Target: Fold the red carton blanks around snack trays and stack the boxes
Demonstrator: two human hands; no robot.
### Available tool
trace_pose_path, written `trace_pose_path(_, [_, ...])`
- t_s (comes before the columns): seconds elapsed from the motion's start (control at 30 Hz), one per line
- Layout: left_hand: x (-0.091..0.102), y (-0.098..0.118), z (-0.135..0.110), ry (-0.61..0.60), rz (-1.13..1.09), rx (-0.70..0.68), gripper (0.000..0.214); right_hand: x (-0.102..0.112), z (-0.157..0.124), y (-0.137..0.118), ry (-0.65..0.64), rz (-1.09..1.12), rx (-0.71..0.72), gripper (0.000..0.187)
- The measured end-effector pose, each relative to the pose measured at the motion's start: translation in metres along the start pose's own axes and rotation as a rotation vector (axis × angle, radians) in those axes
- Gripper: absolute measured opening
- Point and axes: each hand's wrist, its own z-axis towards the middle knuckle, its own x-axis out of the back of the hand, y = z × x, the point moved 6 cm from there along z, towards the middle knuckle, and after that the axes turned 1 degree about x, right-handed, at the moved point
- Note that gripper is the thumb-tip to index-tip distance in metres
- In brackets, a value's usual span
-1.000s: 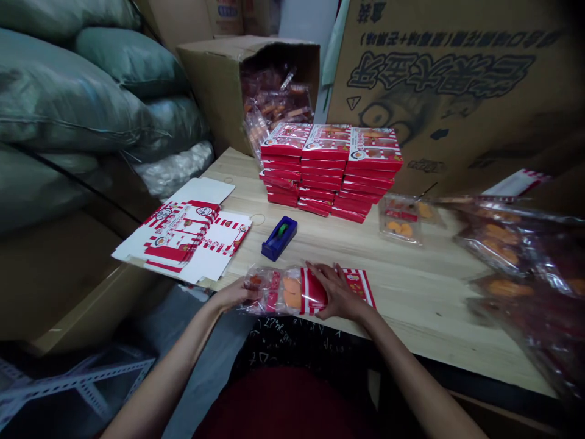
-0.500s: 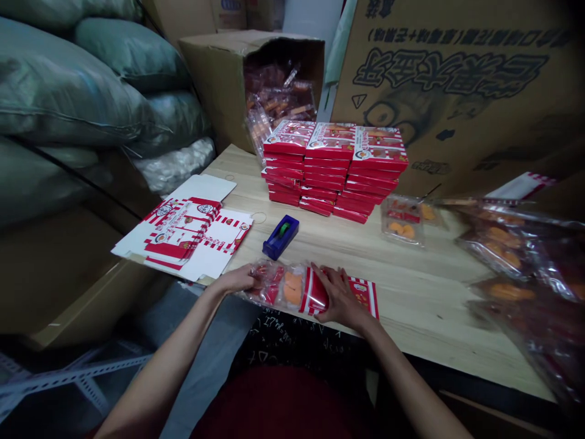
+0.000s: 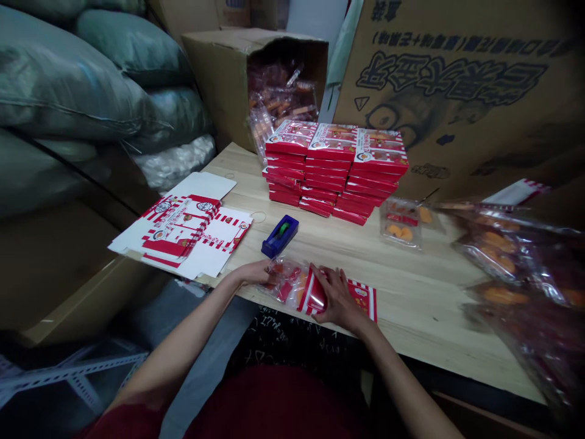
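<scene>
My left hand grips the left end of a clear plastic pack with red and orange pieces inside. The pack's right end is inside the red-and-white striped box, which lies at the table's near edge. My right hand is wrapped over that box, thumb on the near side and fingers across the top. Just beyond the pack sits a blue tape dispenser with a green core.
Stacked filled red boxes stand at the back. Flat box blanks lie at the left. Clear packs are heaped on the right, one small pack apart from them. An open carton of packs stands behind.
My left hand has moved right, pushing the clear pack deeper into the striped box, so less of the orange pieces shows. My right hand stays nearly in place on the box.
</scene>
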Motion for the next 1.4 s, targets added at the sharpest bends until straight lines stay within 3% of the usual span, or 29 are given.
trace_pose_path(0.17, [-0.021,-0.005,0.009,-0.099,-0.034,0.063,0.011,-0.001,0.001,-0.001,-0.035,-0.001,0.005,0.138])
trace_pose_path(0.33, [-0.041,-0.012,0.015,0.044,-0.121,0.044,0.035,-0.001,-0.002,0.006,0.01,0.013,0.021,0.138])
trace_pose_path(0.43, [-0.028,-0.014,0.003,0.189,-0.122,0.003,0.048,0.002,-0.006,0.01,0.042,0.018,0.002,0.137])
trace_pose_path(0.57, [-0.002,-0.009,-0.023,0.355,-0.034,-0.044,0.035,0.006,-0.008,0.002,0.077,0.016,0.007,0.135])
trace_pose_path(0.67, [-0.009,-0.003,-0.031,0.385,0.042,-0.071,0.027,0.009,-0.008,-0.016,0.123,0.035,0.061,0.134])
trace_pose_path(0.87, [-0.053,0.023,-0.023,0.343,0.253,-0.146,0.014,0.016,-0.011,-0.047,0.228,0.105,0.128,0.13])
trace_pose_path(1.03, [-0.074,0.058,-0.03,0.345,0.361,-0.253,0.017,0.037,-0.021,-0.044,0.402,0.131,0.063,0.13])
trace_pose_path(1.1, [-0.081,0.078,-0.042,0.473,0.378,-0.41,0.026,0.05,-0.026,-0.042,0.522,0.179,0.001,0.131])
trace_pose_path(1.2, [-0.091,0.098,-0.063,0.741,0.281,-0.611,0.069,0.07,-0.035,-0.044,0.761,0.255,-0.124,0.135])
trace_pose_path(1.27, [-0.105,0.097,-0.061,0.639,0.103,-0.558,0.078,0.079,-0.045,-0.052,0.915,0.277,-0.193,0.137])
trace_pose_path(1.33, [-0.119,0.092,-0.055,0.408,-0.074,-0.451,0.057,0.083,-0.058,-0.063,1.005,0.289,-0.215,0.135])
trace_pose_path(1.4, [-0.123,0.089,-0.057,0.28,-0.174,-0.378,0.04,0.085,-0.074,-0.07,1.009,0.353,-0.23,0.131])
